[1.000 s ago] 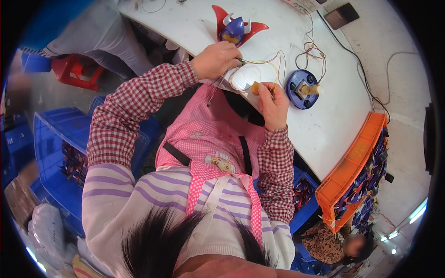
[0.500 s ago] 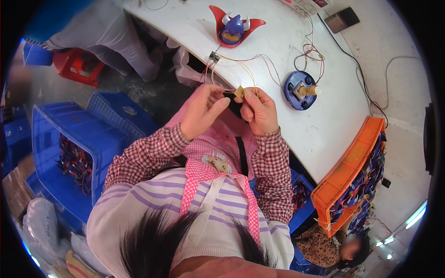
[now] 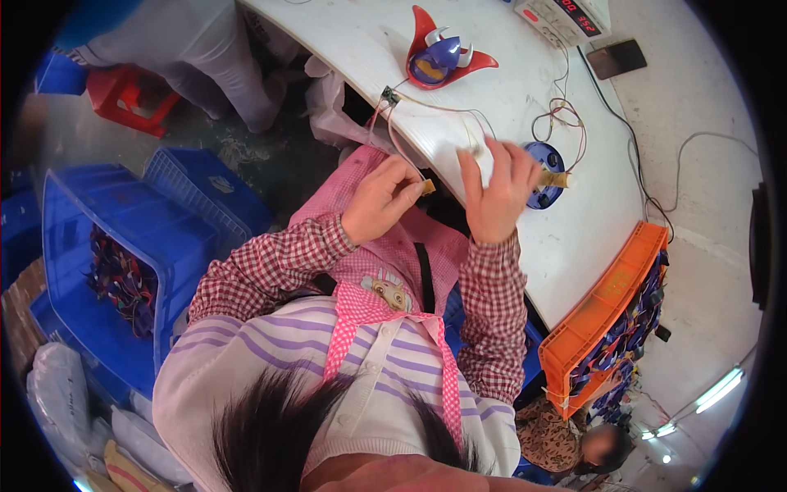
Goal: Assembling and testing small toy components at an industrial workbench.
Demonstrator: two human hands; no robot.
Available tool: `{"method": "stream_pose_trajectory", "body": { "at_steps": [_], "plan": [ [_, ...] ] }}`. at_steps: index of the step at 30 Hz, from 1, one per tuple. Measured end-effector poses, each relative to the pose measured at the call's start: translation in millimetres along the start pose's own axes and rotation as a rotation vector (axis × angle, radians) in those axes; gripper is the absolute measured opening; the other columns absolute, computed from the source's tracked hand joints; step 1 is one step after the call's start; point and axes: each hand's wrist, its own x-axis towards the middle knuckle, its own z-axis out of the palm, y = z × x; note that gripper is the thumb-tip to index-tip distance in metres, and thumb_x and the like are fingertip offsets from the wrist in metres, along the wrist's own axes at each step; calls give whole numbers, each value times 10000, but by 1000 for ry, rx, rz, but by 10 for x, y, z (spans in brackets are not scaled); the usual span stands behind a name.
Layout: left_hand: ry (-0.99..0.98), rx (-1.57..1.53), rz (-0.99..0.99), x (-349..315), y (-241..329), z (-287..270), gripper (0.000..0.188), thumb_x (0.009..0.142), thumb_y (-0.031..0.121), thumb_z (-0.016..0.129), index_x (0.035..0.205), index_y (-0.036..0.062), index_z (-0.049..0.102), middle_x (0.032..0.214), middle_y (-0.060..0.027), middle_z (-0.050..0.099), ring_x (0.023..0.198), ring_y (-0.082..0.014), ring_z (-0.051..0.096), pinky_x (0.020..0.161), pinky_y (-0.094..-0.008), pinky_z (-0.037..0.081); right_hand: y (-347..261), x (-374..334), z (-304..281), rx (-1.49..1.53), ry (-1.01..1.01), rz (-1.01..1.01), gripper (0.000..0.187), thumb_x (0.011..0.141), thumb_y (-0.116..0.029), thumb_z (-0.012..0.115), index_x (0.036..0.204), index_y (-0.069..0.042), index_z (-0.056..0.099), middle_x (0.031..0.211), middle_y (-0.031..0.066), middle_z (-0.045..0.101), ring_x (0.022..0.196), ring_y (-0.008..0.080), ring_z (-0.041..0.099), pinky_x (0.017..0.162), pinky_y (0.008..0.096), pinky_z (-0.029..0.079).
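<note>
My left hand [image 3: 384, 199] is closed, pinching a small yellowish-brown tab [image 3: 428, 188] over the table's near edge. Thin wires lead from there up to a small green circuit board [image 3: 389, 97]. To its right, my right hand [image 3: 502, 193] is raised with thumb and fingers apart and slightly blurred; I see nothing in it. It partly covers a round blue housing [image 3: 541, 153] with a yellowish cylindrical part [image 3: 561, 179] on it. Beyond the board sits a toy figure part [image 3: 443, 57] with a purple head, silver horns and a red collar.
On the white table [image 3: 574, 262] stand a white meter box [image 3: 566, 18] and a dark flat device [image 3: 617, 59], with cables alongside. An orange crate [image 3: 602, 303] of purple and red parts is at right. Blue crates [image 3: 106, 197] and a red stool [image 3: 127, 98] are left; another person [image 3: 193, 53] stands beyond.
My right hand has let go of the yellowish tab and moved right, its fingers spreading. The left hand keeps the tab and has shifted slightly right and nearer. The whole view has shifted a little.
</note>
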Motion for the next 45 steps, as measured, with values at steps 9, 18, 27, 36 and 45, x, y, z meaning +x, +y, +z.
{"method": "stream_pose_trajectory", "body": {
  "at_steps": [9, 18, 27, 36, 45],
  "plan": [
    [10, 114, 166, 17, -55, 68, 82, 811, 68, 613, 858, 39, 552, 858, -58, 533, 715, -197, 536, 632, -276, 433, -516, 774, 572, 107, -392, -198, 350, 791, -400, 624, 889, -66, 664, 919, 73, 625, 886, 245, 485, 845, 431, 278],
    [6, 95, 167, 4, -100, 65, 90, 817, 65, 607, 872, 36, 542, 831, -63, 553, 678, -195, 557, 609, -277, 444, -320, 654, 568, 318, -372, -132, 189, 785, -271, 644, 775, -83, 662, 717, 1, 630, 816, 197, 514, 840, 406, 281],
    [-110, -232, -337, -46, -18, 21, 74, 901, 59, 524, 943, -2, 526, 926, -102, 607, 641, -124, 587, 563, -212, 482, -55, 450, 561, 411, -417, -5, 195, 797, -280, 647, 777, -86, 657, 657, -7, 595, 790, 188, 534, 869, 395, 275],
    [-122, -439, -336, -74, -68, 43, 151, 889, 55, 552, 1027, -3, 529, 912, -112, 597, 662, -124, 582, 598, -204, 496, -74, 405, 584, 438, -386, -1, 217, 811, -306, 642, 801, -90, 662, 621, -8, 565, 789, 178, 529, 879, 393, 270],
    [-165, -583, -426, -144, 2, -12, 226, 860, 57, 585, 1073, -13, 552, 818, -67, 585, 651, -111, 556, 599, -206, 488, -12, 385, 626, 547, -355, 19, 212, 816, -308, 638, 808, -99, 668, 621, -14, 561, 781, 171, 516, 883, 390, 262]
  ]
}}
